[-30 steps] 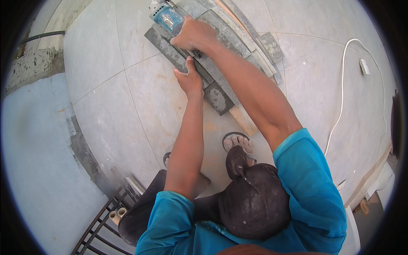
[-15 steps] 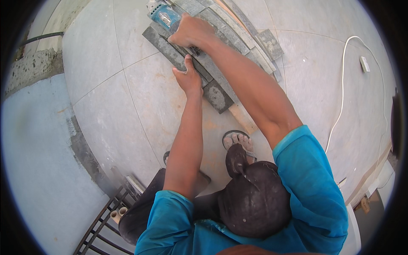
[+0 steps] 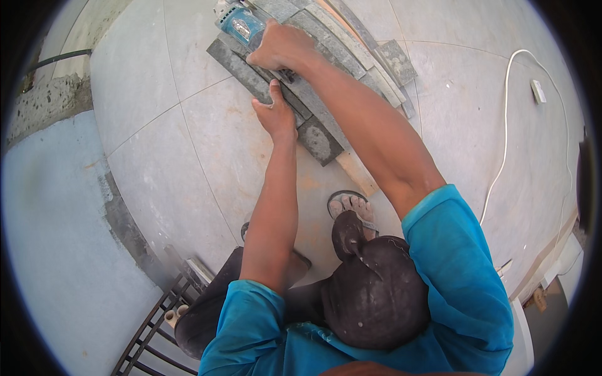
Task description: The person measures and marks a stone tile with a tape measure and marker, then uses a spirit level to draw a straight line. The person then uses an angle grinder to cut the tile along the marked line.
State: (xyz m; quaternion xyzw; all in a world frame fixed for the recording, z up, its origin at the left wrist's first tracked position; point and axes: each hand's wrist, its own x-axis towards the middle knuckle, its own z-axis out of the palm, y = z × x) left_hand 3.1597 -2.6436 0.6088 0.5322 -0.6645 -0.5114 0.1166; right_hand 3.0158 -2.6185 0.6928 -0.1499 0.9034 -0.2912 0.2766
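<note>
Grey stone strip, long, narrow and dark with a dusty pale patch at its near end, lies slanted on the pale tiled floor at the top centre of the view. Left of the strip, a black hose runs beside a rough concrete edge, and a black metal grille sits well below it near the lower rim. The left hand lies flat on the strip, fingers pressed together and pointing up along it, holding nothing. Just above the strip's far end, the right hand is closed around the body of a blue power grinder that rests against the strip. Right of the strip, more grey stone strips lie stacked side by side, touching it. Below the strip, a sandalled foot stands on the floor. Far right of the strip, a white cable curves across the tiles.
</note>
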